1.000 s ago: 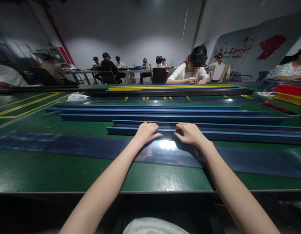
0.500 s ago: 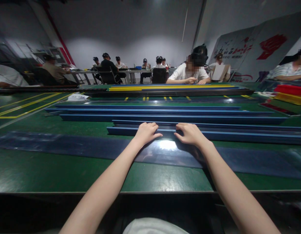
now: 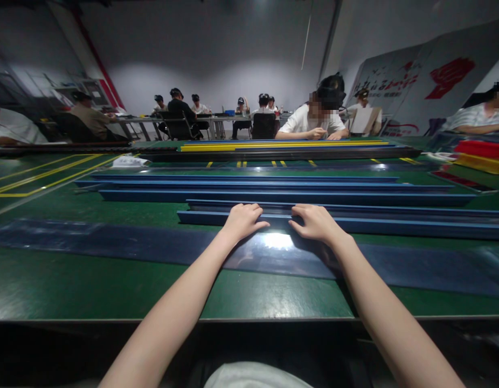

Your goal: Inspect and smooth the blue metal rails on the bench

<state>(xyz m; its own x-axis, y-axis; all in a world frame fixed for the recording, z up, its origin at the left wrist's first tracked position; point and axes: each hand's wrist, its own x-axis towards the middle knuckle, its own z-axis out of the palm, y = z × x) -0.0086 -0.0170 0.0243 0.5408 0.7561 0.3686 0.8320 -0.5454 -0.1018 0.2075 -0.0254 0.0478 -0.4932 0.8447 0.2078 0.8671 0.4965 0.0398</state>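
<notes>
A long blue U-shaped channel [image 3: 403, 227] lies crosswise in front of me, its right end running out of view. My left hand [image 3: 243, 222] is closed over its near wall, fingers bent into the channel and thumb pointing right along the near side. A short gap away, my right hand [image 3: 314, 223] grips the same channel, with the thumb on the near side and fingers curled over. Both fingertips are partly hidden. Under my forearms a clear bluish plastic strip [image 3: 152, 243] lies flat on the green tabletop [image 3: 112, 288].
Several more blue channels [image 3: 274, 196] lie behind the held one. Farther back are black profiles [image 3: 282, 155] and yellow ones [image 3: 282, 145]. A red tray [image 3: 482, 149], a yellow tray [image 3: 482, 163] and a phone-like flat object [image 3: 462, 181] are at right. A co-worker [image 3: 310, 121] leans on the far edge.
My hands and the blue channel have stayed put. In the background, a person at the far table has raised an arm.
</notes>
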